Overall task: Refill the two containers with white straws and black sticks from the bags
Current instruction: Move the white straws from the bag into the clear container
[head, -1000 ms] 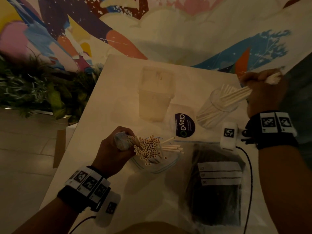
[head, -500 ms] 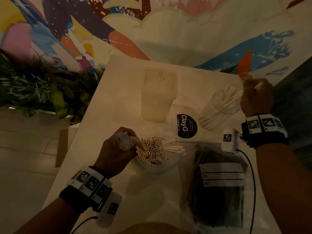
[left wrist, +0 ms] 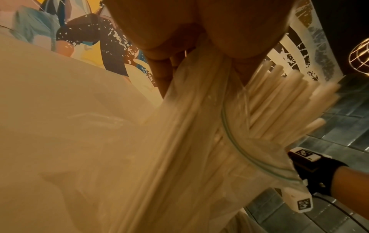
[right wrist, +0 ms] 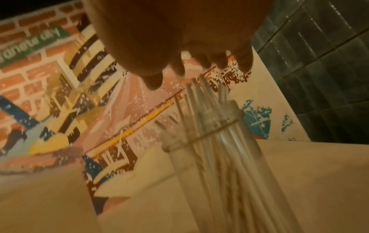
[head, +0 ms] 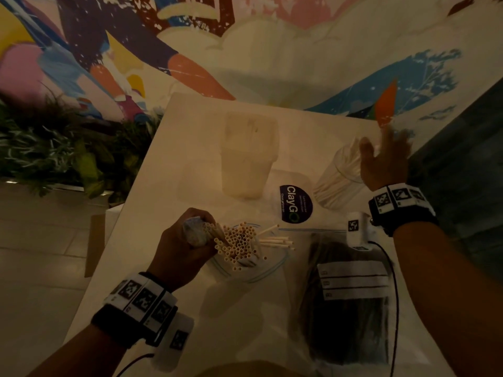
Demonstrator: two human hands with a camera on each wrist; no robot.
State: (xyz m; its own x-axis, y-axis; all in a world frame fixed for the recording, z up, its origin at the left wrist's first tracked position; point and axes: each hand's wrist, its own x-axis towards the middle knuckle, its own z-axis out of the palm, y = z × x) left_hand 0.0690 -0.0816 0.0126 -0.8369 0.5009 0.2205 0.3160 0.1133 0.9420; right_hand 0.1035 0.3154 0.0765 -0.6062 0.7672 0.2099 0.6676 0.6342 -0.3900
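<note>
Plants sit way off to the left of the white table, dark green and leafy under the painted mural wall. Going by the round ClayGo sticker in the middle of the table as the anchor: down and left of it, the left hand is curled tight around the scrunched neck of a clear zip bag, holding it up off the table so the open ends of the white straws fan out of its mouth toward the sticker. From the left wrist view you can see fingers and thumb wrapped round the plastic with straws poking past them. Just behind the sticker, a bit to its left, stands a frosted square container, upright; can't tell what's in it. Below and right of the sticker lies the second zip bag flat on the table, full of black sticks, with a white label across it. Up and right of the sticker is the clear round container, already holding a bunch of white straws leaning in it. The right hand hovers right over its rim, fingers spread and loose, gripping nothing, a little motion-blurred. Dark tiled wall at the far right.
</note>
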